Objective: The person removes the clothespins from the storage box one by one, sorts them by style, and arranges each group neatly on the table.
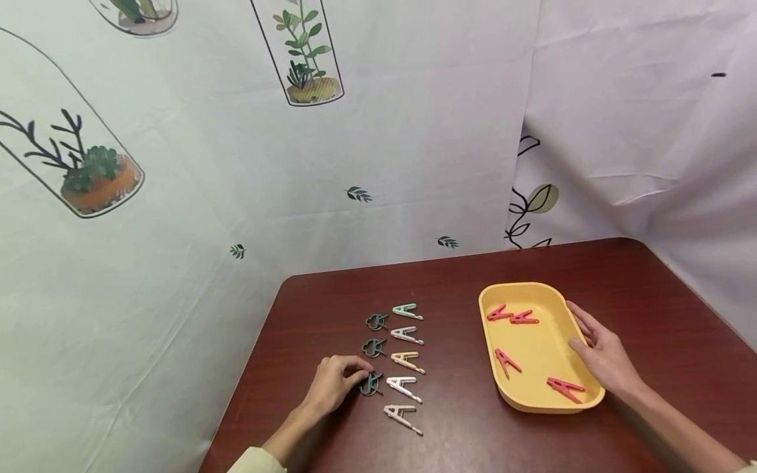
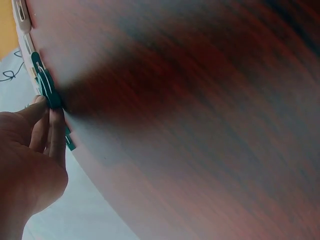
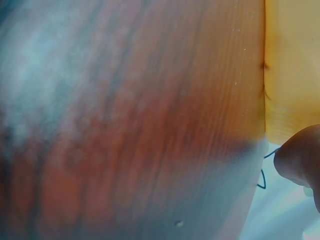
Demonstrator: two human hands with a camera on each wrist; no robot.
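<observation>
My left hand (image 1: 332,386) pinches the near end of a dark green clip (image 1: 370,385), the closest of three in a column. In the left wrist view, the thumb and fingers of the left hand (image 2: 37,160) meet at the end of that green clip (image 2: 46,82). My right hand (image 1: 607,360) grips the right rim of a yellow plastic tray (image 1: 550,348), thumb over the edge and fingers along the outside. Several red clothespins (image 1: 566,387) lie spread inside the tray. Only part of the right hand (image 3: 300,162) shows beside the tray (image 3: 295,65) in the right wrist view.
Just right of the green clips runs a column of pale clothespins, among them a mint one (image 1: 407,311), a peach one (image 1: 407,360) and a white one (image 1: 403,387). All lie on a dark red-brown table (image 1: 455,420). A plant-printed cloth (image 1: 414,144) hangs behind it.
</observation>
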